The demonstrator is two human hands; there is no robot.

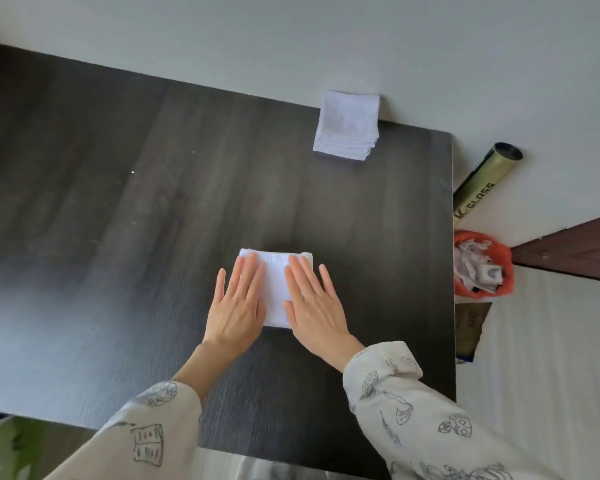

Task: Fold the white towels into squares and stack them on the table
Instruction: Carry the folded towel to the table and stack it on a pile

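Hidden under hands: the left hand (234,308) and right hand (317,306) lie flat on the folded towel (277,285), covering its left and right sides; only the middle strip, the far edge and part of the near edge show, so its side edges cannot be seen.
Grip, left: released, fingers straight and pressing down on the towel, the outermost finger lying on the counter (118,220) beside it.
Grip, right: released, fingers straight and flat on the towel, the outermost finger reaching past its right edge.
Towel's place: on the dark counter, right of the middle, closer to the near edge than the far one.
Stack (347,125): folded white towels piled at the far edge of the counter, well apart from the hands; its far side juts over the edge toward the wall. The layers show at its right side, but their count is hard to make out.
Cut off: both patterned sleeves (413,410) run out of the bottom of the view; the counter's left end leaves the view.
Open room: bare dark surface spreads to the left of the hands and between the towel and the stack.
Right edge: just beyond it, on the floor, stand an orange bag (482,265) of crumpled scraps and a lettered tube (482,188) leaning at the wall; a flat brownish thing below the bag is too dim to name.
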